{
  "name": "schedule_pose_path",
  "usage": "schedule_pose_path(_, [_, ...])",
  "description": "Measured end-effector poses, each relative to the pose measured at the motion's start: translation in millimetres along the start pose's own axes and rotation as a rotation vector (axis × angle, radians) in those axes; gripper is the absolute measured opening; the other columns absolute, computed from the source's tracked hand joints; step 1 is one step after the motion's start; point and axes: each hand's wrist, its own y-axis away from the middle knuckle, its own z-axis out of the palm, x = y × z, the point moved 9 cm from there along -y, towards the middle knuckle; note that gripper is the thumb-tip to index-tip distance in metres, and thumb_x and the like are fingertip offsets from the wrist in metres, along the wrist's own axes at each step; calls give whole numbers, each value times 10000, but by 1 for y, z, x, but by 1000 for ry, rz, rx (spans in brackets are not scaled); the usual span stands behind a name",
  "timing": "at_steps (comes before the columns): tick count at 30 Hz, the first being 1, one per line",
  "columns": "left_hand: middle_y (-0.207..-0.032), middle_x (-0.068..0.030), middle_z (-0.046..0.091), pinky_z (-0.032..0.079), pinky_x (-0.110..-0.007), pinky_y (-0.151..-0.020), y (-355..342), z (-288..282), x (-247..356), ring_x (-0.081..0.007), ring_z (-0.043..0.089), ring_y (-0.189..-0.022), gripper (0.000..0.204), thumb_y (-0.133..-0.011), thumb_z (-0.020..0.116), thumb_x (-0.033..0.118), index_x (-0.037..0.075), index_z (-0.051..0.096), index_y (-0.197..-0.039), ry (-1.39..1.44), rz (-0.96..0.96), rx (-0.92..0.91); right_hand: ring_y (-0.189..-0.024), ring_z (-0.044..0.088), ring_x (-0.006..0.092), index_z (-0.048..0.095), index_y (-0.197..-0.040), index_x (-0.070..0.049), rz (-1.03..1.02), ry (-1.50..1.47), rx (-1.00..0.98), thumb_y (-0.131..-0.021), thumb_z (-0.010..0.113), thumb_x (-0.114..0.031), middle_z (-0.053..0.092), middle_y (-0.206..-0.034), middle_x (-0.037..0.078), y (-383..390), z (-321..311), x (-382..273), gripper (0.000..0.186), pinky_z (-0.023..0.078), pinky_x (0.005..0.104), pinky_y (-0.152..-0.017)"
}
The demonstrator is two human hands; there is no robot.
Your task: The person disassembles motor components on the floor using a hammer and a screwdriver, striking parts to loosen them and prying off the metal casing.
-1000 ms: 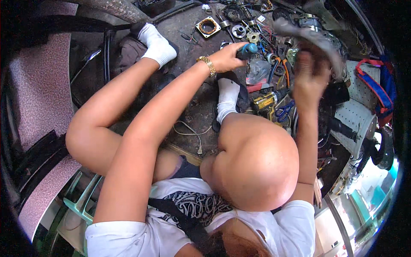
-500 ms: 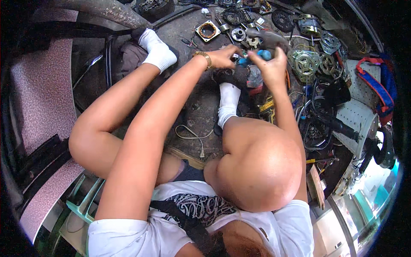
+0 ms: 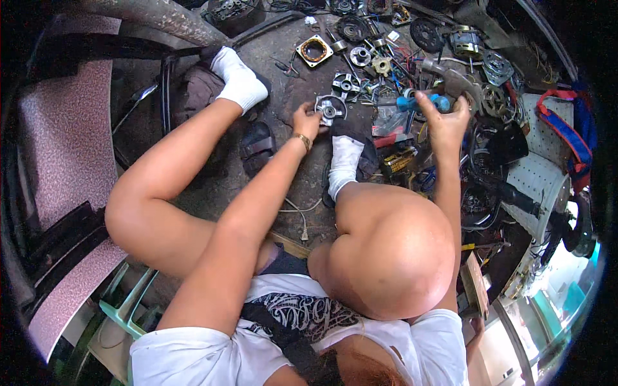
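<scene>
The left hand [image 3: 308, 121] has parted from the right and now rests fingers closed on the round metal motor cover [image 3: 330, 108] lying on the ground just beyond the white-socked foot [image 3: 344, 164]; the right hand [image 3: 444, 119], right of that cover, clamps the blue-handled screwdriver [image 3: 418, 101], so tool and part look ready to meet

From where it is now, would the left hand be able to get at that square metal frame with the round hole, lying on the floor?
Probably yes. The left hand rests on a round metal part, and the square frame lies just beyond it on the floor, with nothing between.
</scene>
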Motion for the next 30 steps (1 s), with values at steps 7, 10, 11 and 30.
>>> schedule_pose_path(7, [-949, -47, 546, 551, -350, -567, 26, -12, -36, -175, 577, -806, 373, -827, 561, 49, 122, 422, -1165, 255, -79, 107, -729, 577, 133, 549, -885, 25, -23, 70, -116, -660, 776, -119, 619, -835, 82, 12, 33, 0, 350, 466, 269, -689])
schedule_pose_path(10, [-952, -44, 541, 548, -348, -564, 26, -10, -39, -168, 571, -809, 355, -836, 566, 89, 115, 431, -1163, 237, -103, 108, -741, 579, 132, 554, -896, 26, -25, 108, -150, -657, 774, -110, 620, -844, 82, 12, 41, 3, 352, 468, 269, -696])
schedule_pose_path(11, [-955, -45, 539, 548, -348, -561, 23, -11, -38, -167, 569, -812, 349, -838, 568, 102, 111, 434, -1160, 212, -89, 85, -744, 580, 132, 555, -900, 26, -28, 102, -162, -655, 774, -107, 620, -847, 83, 11, 46, 3, 354, 469, 268, -698])
schedule_pose_path(30, [-1161, -183, 493, 339, -365, -986, 69, 56, 146, -290, 457, -1135, 589, -614, 560, 0, 33, 443, -1190, -487, 927, -421, -754, 579, 187, 558, -892, 54, 29, 23, 67, -601, 816, -189, 625, -859, 137, 29, 71, 11, 458, 468, 316, -721])
